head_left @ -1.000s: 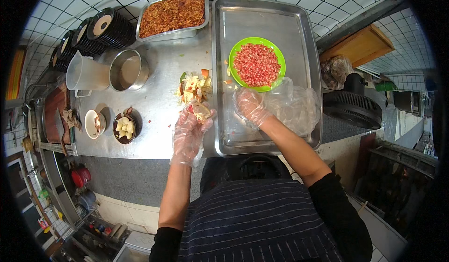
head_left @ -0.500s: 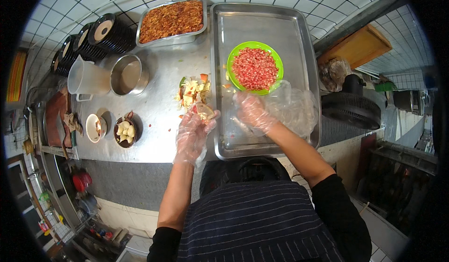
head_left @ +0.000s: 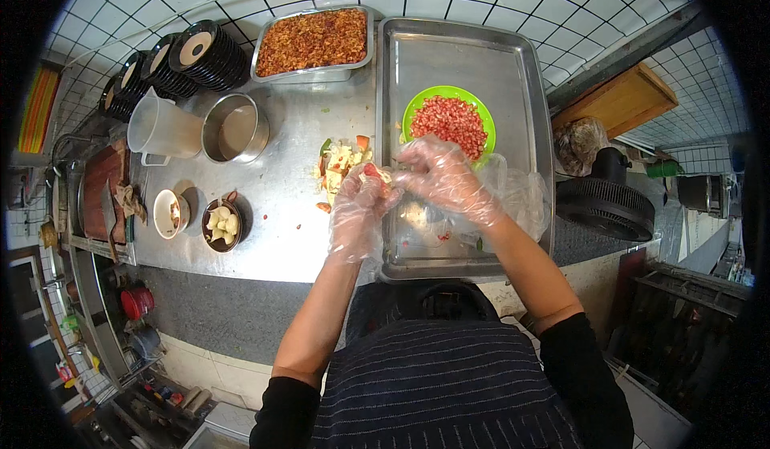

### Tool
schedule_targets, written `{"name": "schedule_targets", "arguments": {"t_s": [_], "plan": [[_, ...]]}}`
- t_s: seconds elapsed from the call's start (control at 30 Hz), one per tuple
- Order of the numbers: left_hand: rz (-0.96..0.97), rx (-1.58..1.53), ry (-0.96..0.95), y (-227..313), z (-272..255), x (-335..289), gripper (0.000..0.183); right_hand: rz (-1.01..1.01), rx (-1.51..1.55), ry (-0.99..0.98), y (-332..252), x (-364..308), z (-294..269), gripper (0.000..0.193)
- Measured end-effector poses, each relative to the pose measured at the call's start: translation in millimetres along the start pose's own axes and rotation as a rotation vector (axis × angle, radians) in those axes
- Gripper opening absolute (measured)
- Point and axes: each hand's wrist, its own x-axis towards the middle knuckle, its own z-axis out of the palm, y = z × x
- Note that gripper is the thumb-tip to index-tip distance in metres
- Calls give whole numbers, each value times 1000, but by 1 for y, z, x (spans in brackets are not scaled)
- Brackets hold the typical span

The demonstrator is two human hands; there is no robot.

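Note:
My left hand (head_left: 359, 218), in a clear plastic glove, is closed around a piece of pomegranate (head_left: 377, 175) with red seeds showing. My right hand (head_left: 445, 180), also gloved, has its curled fingers at the right side of that piece; what lies between them is hidden. Beyond the right hand, a bright green plate (head_left: 410, 118) heaped with pomegranate seeds (head_left: 447, 123) stands in a large metal tray (head_left: 457, 52). A pile of peel and pith scraps (head_left: 341, 157) lies on the counter just past my left hand. Crumpled clear plastic (head_left: 523, 200) rests in the tray's right side.
A metal pan of reddish-brown crumbly food (head_left: 313, 42) stands at the back. Leftward are stacked black plates (head_left: 212, 56), a plastic jug (head_left: 160, 128), a metal pot (head_left: 234, 132), a white bowl (head_left: 170, 213) and a bowl of garlic cloves (head_left: 222, 224). A black fan (head_left: 607, 200) is at right.
My right hand has moved left from over the tray to the pomegranate piece. My left hand has turned and come toward it. The whole view has shifted slightly.

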Motion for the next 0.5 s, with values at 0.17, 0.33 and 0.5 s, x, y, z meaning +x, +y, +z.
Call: {"name": "schedule_targets", "arguments": {"t_s": [0.17, 0.33, 0.5], "plan": [[119, 14, -36, -8, 2, -2, 38, 159, 170, -88, -27, 5, 7, 28], [112, 53, 47, -4, -3, -1, 36, 176, 238, -139, -10, 12, 19, 24], [104, 43, 37, 7, -12, 1, 34, 206, 336, -175, 3, 22, 29, 19]]}}
